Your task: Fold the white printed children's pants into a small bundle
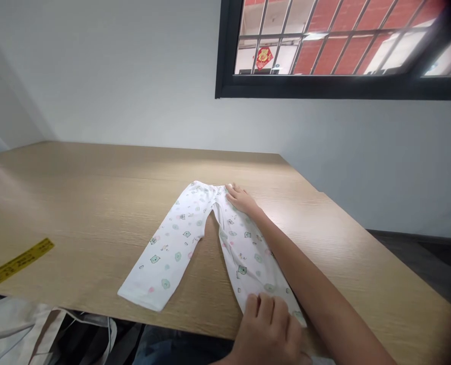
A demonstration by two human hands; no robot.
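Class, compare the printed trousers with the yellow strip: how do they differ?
The trousers are white with printed motifs; the strip is yellow with dark markings. The trousers spread into two legs; the strip is one narrow band. The right hand and left hand are at the trousers; neither is at the strip. Both lie on the table.

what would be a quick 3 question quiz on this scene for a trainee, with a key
1. True or false: the yellow strip lies on top of the pants.
2. Which hand is nearer the waist of the pants?
3. Fill in: the pants are spread out on a ____.

Key
1. False; it lies apart from them, off to their left.
2. The right hand; the left hand is by the lower end of one leg.
3. Table.
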